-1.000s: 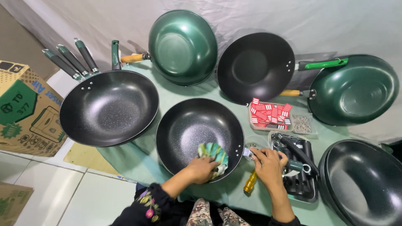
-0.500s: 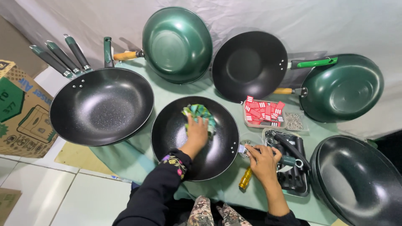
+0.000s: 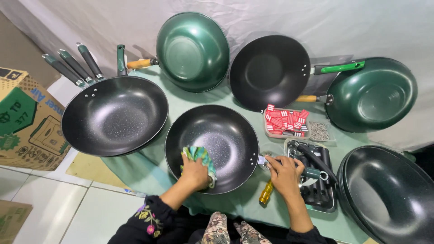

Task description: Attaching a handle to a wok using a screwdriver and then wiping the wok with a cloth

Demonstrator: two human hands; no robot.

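A black speckled wok [image 3: 221,135] sits in front of me on the green-covered table [image 3: 149,169]. My left hand [image 3: 195,171] presses a green patterned cloth [image 3: 199,155] against the wok's near-left inner wall. My right hand [image 3: 284,173] grips the wok's handle [image 3: 312,172] at the right, where it meets the rim. A yellow-handled screwdriver [image 3: 266,193] lies on the table just under that hand.
A stack of black woks [image 3: 113,115] sits left, another black wok [image 3: 389,194] right. Two green woks [image 3: 193,52] [image 3: 373,95] and a black wok [image 3: 270,71] lean at the back. Trays hold red packets [image 3: 285,121], screws [image 3: 320,131] and handles [image 3: 316,192]. A cardboard box [image 3: 27,122] stands left.
My left hand has dragged the cloth from the wok's far middle down to its near-left wall. My right hand stays on the handle.
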